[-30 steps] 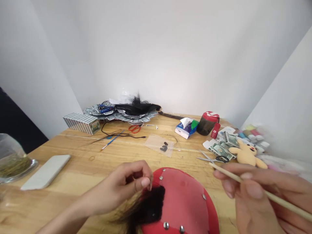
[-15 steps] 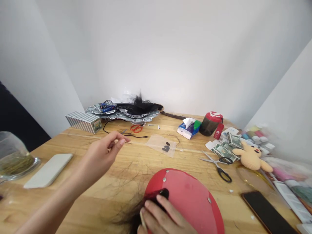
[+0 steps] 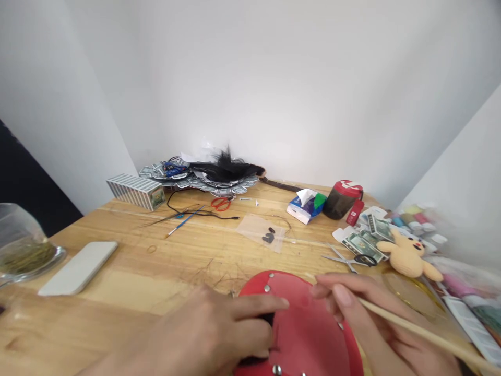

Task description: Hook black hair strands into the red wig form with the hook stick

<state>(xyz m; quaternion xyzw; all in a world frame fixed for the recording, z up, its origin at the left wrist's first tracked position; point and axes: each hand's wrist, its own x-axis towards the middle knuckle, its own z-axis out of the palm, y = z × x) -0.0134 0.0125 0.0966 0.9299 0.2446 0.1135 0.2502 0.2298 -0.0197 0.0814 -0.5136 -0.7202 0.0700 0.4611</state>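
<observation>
A red oval pad (image 3: pixel 301 324) with metal studs along its edge lies at the bottom centre. My left hand (image 3: pixel 219 329) rests on its left part, index finger stretched across the surface and the other fingers curled over a dark tuft of hair (image 3: pixel 267 317). Most of that tuft is hidden beneath the fingers. Over the pad's right side, my right hand (image 3: pixel 360 313) grips a thin pale wooden stick (image 3: pixel 403 322). The stick's tip points left above the pad, and its shaft runs off to the lower right.
Loose hairs (image 3: pixel 219 271) lie beyond the pad. Farther back are a small plastic bag (image 3: pixel 260 233) with black pieces, a blue brush (image 3: pixel 186 222) and red scissors (image 3: pixel 221 203). Black scissors (image 3: pixel 344 256) and a plush toy (image 3: pixel 409 255) lie right; a white box (image 3: pixel 80 267) lies left.
My left hand has come down from mid-table onto the pad's left side. My right hand has left the hair and shifted right, and the stick in it now shows clearly.
</observation>
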